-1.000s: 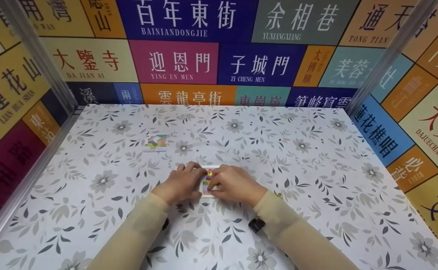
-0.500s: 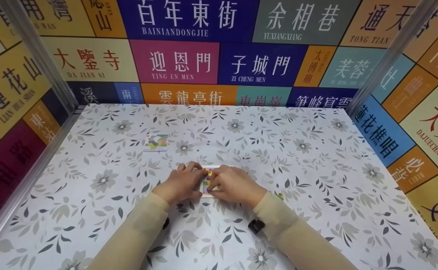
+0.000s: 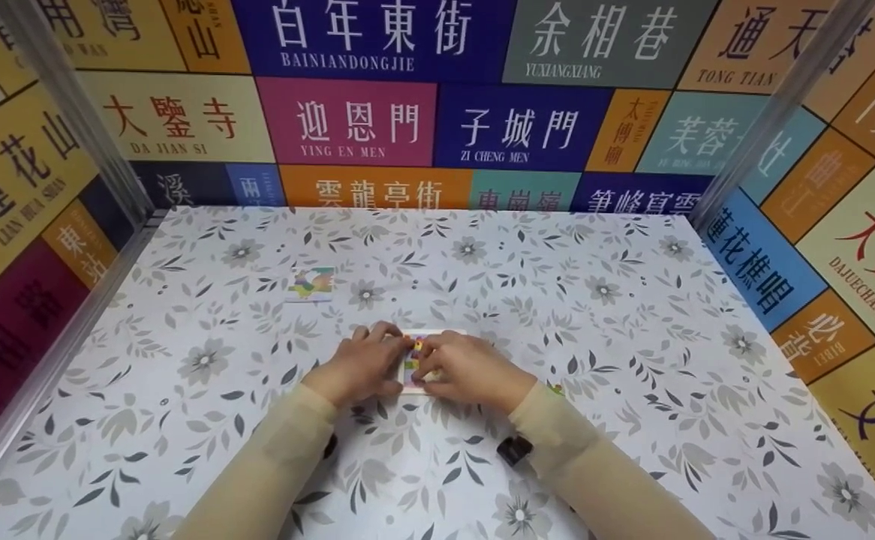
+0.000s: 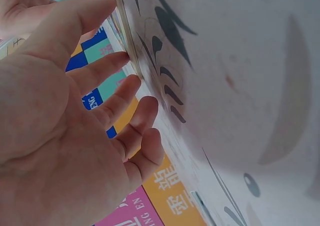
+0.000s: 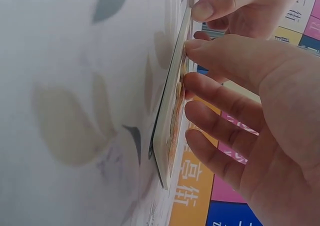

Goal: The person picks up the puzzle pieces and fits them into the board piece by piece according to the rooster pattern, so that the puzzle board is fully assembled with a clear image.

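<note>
A small jigsaw puzzle [image 3: 412, 365] with a pale border and a colourful picture lies on the table between both hands. Thumb and fingertips of my left hand [image 3: 366, 364] touch its left edge; the left wrist view shows those fingers loosely spread along the border [image 4: 131, 46]. My right hand [image 3: 475, 367] covers much of the puzzle's right part. In the right wrist view its thumb and index fingertips press on the face of the thin board [image 5: 167, 131], the other fingers extended close over it. The picture beneath the right hand is hidden.
Farther back on the left lies a square colourful puzzle picture [image 3: 310, 285]. A small green piece [image 3: 556, 389] shows just beside the right wrist. The table [image 3: 595, 465] has a leaf-and-flower pattern, and printed sign panels [image 3: 362, 124] rise behind it and at both sides.
The right hand's thumb and fingertips have shifted slightly left over the puzzle. The left hand stays at the edge, and the other pieces have not moved.
</note>
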`<state>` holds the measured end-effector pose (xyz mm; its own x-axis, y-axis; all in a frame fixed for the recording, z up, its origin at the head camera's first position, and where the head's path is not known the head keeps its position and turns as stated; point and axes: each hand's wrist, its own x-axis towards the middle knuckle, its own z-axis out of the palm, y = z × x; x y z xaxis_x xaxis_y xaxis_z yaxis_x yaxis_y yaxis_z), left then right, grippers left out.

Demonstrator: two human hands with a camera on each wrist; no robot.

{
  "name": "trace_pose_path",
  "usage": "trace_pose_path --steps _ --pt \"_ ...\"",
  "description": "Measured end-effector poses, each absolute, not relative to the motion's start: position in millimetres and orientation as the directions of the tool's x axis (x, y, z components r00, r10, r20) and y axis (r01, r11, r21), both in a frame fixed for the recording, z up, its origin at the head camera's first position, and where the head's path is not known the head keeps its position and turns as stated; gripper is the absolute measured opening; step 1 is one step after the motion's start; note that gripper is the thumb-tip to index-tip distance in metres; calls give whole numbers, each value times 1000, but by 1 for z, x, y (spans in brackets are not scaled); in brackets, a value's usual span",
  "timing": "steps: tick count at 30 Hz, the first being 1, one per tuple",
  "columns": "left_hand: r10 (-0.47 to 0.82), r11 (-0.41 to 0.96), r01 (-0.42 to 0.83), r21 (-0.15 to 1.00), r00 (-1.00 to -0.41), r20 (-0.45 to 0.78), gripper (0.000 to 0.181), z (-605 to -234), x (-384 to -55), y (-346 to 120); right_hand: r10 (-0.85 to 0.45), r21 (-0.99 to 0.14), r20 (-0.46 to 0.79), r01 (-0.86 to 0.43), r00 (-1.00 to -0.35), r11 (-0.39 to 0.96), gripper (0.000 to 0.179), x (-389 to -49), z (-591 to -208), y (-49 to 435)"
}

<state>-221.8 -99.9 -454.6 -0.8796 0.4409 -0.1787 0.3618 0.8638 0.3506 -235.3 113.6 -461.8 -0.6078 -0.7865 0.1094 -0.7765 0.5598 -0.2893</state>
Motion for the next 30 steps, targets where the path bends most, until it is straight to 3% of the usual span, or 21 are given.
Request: trace_pose_path --steps 5,16,30 --pt "448 853 370 367 -881 -153 66 -456 -221 -100 -779 -324 139 -772 -611 547 14 -235 -462 122" --pt "435 861 358 361 -886 -160 67 -457 -222 -98 -706 -417 149 -691 -693 591 14 -238 -462 152" --pt "434 860 339 381 -879 -198 67 -456 -224 -100 -656 -428 150 -646 -740 632 14 -243 -461 192"
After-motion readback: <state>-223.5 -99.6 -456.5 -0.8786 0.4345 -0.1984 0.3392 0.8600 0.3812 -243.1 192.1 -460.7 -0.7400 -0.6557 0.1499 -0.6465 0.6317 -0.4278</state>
